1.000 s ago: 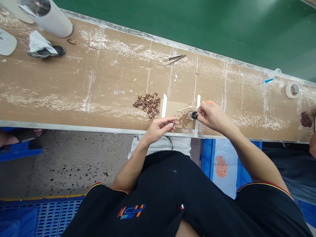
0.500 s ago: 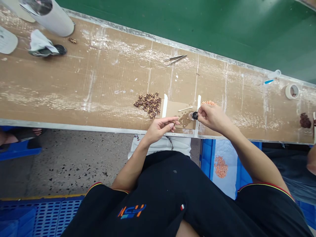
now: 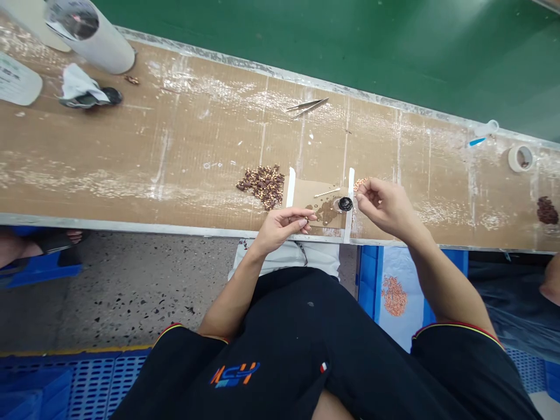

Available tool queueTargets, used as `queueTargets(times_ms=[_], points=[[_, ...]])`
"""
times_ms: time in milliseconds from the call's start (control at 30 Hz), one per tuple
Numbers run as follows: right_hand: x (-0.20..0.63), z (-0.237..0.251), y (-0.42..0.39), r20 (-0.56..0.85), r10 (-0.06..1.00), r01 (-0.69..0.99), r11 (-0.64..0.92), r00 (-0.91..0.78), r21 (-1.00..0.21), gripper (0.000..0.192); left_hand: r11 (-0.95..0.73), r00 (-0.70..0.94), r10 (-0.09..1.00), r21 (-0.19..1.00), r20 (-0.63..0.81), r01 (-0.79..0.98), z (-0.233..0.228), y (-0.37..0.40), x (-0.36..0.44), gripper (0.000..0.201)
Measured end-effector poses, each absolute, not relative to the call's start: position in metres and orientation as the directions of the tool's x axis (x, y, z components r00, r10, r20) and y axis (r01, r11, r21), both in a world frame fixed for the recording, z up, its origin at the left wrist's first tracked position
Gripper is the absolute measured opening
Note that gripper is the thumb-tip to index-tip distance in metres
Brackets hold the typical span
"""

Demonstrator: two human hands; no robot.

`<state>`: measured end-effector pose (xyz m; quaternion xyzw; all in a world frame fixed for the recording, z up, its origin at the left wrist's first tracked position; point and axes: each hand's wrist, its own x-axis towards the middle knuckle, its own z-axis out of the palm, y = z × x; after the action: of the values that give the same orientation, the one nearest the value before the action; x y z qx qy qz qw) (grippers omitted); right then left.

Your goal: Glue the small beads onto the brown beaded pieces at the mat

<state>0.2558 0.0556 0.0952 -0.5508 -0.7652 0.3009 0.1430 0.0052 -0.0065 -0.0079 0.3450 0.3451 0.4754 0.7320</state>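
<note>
My left hand (image 3: pixel 286 227) is closed in a pinch at the near edge of the bench; a tiny brown-and-gold piece shows between thumb and fingers. My right hand (image 3: pixel 385 209) has its thumb and forefinger drawn together at the small orange pieces (image 3: pixel 359 184), and whatever lies in its fingertips is too small to make out. Between the hands sits a small round black container (image 3: pixel 345 203). A cotton swab (image 3: pixel 326 192) lies behind a wet brown stain on a cardboard sheet (image 3: pixel 306 189). Left of that sheet is a heap of small brown-and-gold parts (image 3: pixel 265 185).
Metal tweezers (image 3: pixel 307 107) lie toward the far edge. A roll of tape (image 3: pixel 520 158) and a dark brown heap (image 3: pixel 547 210) are at right. White bottles (image 3: pixel 94 44) and a crumpled cloth (image 3: pixel 79 81) stand far left. Below the bench, a blue crate (image 3: pixel 370 280) holds orange pieces.
My right hand has moved right, off the black container to the orange pieces. My left hand keeps its pinch in nearly the same place.
</note>
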Motion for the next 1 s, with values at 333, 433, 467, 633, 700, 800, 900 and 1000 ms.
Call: queueTargets(times_ms=[333, 433, 467, 633, 700, 800, 900, 1000], points=[[0.198, 0.079, -0.024, 0.09, 0.978, 0.362, 0.154, -0.189, -0.919, 0.023, 0.282, 0.235, 0.955, 0.798, -0.18, -0.532, 0.012, -0.022, 0.011, 0.038], [0.184, 0.072, -0.037, 0.119, 0.982, 0.27, 0.156, -0.149, -0.95, 0.02, 0.245, 0.224, 0.964, 0.817, -0.145, -0.522, 0.019, -0.026, 0.012, 0.032], [0.18, 0.071, -0.039, 0.119, 0.983, 0.247, 0.151, -0.14, -0.957, 0.019, 0.224, 0.219, 0.968, 0.824, -0.125, -0.52, 0.021, -0.027, 0.012, 0.029], [0.168, 0.071, -0.044, 0.092, 0.99, 0.181, 0.111, -0.107, -0.977, 0.022, 0.124, 0.185, 0.982, 0.847, -0.031, -0.517, 0.027, -0.031, 0.016, 0.023], [0.167, 0.073, -0.047, 0.079, 0.99, 0.166, 0.098, -0.117, -0.981, 0.021, 0.123, 0.184, 0.982, 0.861, -0.034, -0.494, 0.03, -0.033, 0.018, 0.025], [0.168, 0.075, -0.051, 0.069, 0.99, 0.156, 0.088, -0.124, -0.984, 0.02, 0.129, 0.195, 0.98, 0.872, -0.039, -0.473, 0.035, -0.038, 0.02, 0.026], [0.169, 0.076, -0.058, 0.065, 0.992, 0.149, 0.081, -0.109, -0.986, 0.02, 0.133, 0.211, 0.977, 0.874, -0.036, -0.467, 0.04, -0.043, 0.022, 0.026], [0.171, 0.077, -0.065, 0.076, 0.993, 0.144, 0.089, -0.092, -0.986, 0.018, 0.126, 0.224, 0.974, 0.877, -0.022, -0.463, 0.043, -0.049, 0.023, 0.025]])
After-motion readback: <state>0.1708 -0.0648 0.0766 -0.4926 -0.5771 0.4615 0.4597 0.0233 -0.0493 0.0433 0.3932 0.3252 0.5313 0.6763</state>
